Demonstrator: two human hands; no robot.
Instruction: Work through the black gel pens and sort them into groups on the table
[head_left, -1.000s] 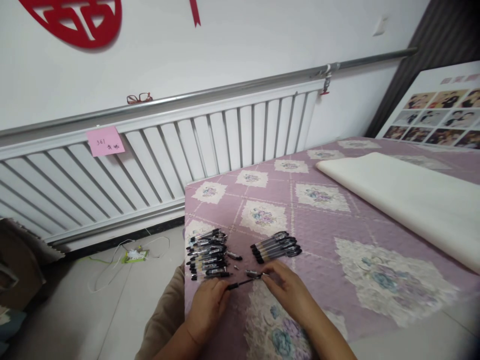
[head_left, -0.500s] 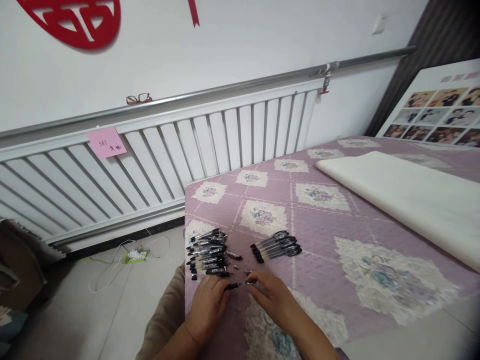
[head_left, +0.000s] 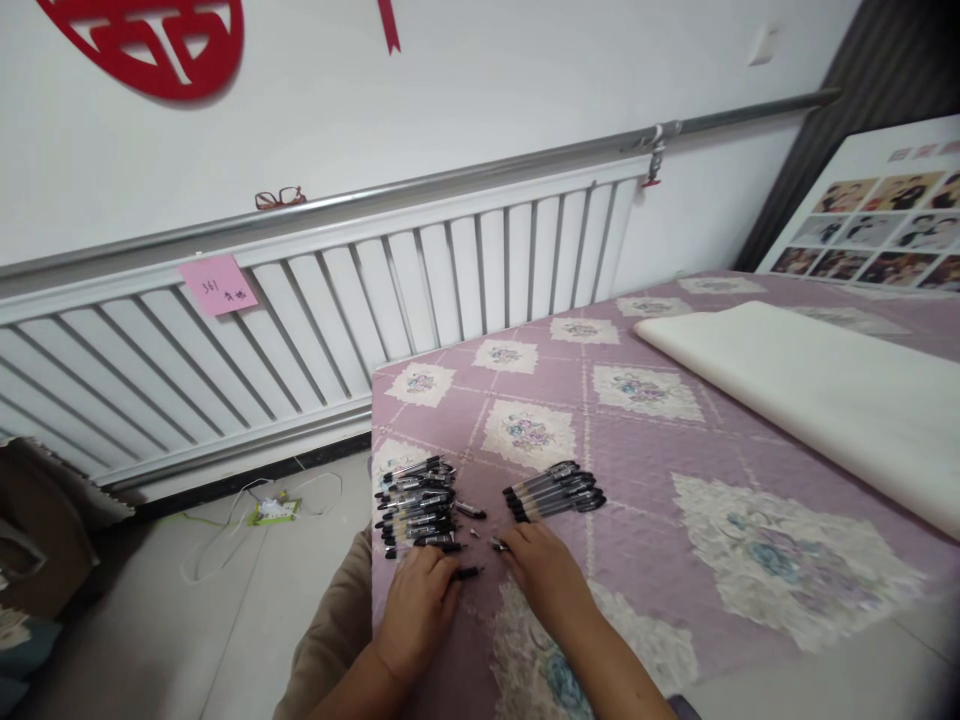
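My left hand (head_left: 421, 600) is closed around a pen (head_left: 466, 573), its black front end sticking out to the right past my fingers. My right hand (head_left: 536, 560) lies low on the cloth, fingers bent together at a small silver-and-black pen part (head_left: 498, 545). A tiny silver piece (head_left: 474, 533) rests between the hands. Beyond my left hand is a pile of black-and-clear pens (head_left: 416, 505), with one black piece (head_left: 470, 510) lying at its right side. Several more pens (head_left: 553, 492) lie side by side just past my right hand.
A purple flowered cloth (head_left: 600, 440) covers the table. A folded cream sheet (head_left: 817, 390) lies on the right, near a photo board (head_left: 870, 230). Behind stands a white radiator (head_left: 450, 275) with a pink note (head_left: 217, 284). A power strip (head_left: 276, 511) sits on the floor.
My right hand has moved slightly forward, and its fingers have come down to the small silver-and-black part. My left hand stays in place with the pen.
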